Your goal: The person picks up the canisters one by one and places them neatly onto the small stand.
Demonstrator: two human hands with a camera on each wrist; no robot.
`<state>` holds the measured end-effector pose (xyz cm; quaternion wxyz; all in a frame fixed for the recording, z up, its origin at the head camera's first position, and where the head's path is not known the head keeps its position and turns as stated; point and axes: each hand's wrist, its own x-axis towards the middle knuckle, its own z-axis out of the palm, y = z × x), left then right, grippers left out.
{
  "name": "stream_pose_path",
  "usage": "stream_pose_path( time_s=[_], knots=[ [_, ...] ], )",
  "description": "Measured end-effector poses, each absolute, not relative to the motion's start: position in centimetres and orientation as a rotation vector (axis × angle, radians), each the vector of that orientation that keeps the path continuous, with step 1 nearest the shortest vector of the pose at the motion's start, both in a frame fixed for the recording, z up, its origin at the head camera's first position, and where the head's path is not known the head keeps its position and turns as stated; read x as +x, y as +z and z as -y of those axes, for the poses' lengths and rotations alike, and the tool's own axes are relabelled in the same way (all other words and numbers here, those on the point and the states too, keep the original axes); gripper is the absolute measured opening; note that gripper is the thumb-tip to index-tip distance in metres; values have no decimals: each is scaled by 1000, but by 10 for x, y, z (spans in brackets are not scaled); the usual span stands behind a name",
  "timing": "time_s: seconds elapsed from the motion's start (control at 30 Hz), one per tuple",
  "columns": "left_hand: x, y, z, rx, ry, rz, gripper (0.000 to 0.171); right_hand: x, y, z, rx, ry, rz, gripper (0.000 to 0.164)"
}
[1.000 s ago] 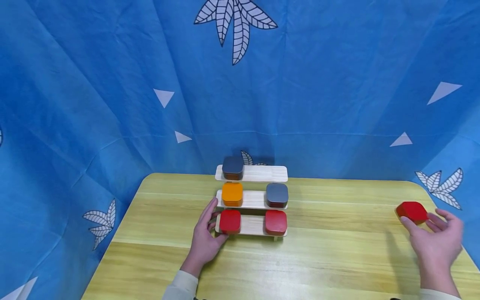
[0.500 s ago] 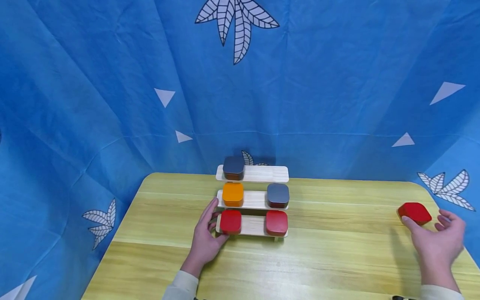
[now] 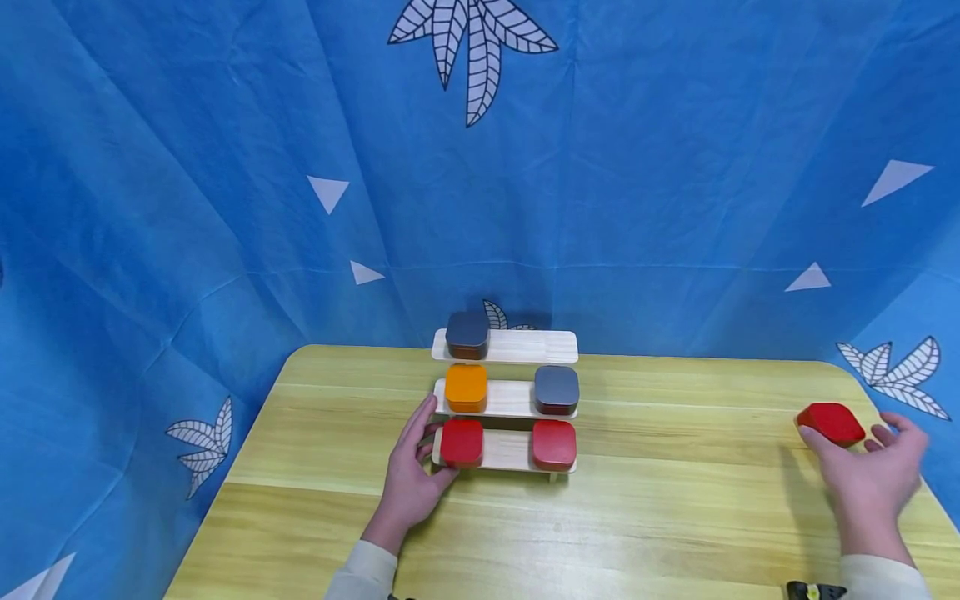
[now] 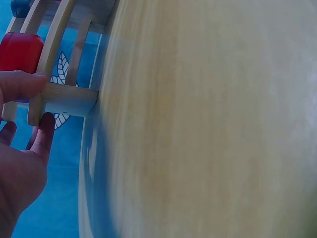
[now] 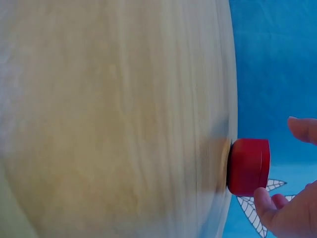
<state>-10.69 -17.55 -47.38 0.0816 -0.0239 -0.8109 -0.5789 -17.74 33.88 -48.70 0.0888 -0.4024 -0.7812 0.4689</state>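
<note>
My left hand grips the left end of a three-tier wooden rack, thumb and fingers about the lowest shelf in the left wrist view. On that shelf stand two small red lidded boxes, the left red box and the right red box. My right hand is at the far right around another red lidded box, which stands on the table. In the right wrist view, its fingers are spread around this box, one fingertip right at its lower corner and another finger well apart.
The middle shelf bears an orange box and a grey box. A dark grey box stands on the top shelf's left end. A blue patterned cloth hangs behind the wooden table.
The right hand's fingers have spread away from the right side of the far red box, which has shifted slightly right. My left hand stays on the rack.
</note>
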Motion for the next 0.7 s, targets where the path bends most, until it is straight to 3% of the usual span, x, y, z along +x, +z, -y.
stream_pose_path(
  time_s=[0.7],
  knots=[
    [-106,-473,176,-69,-1742,2425,94,-191,-499,-351,-1242,1399,2328,93]
  ],
)
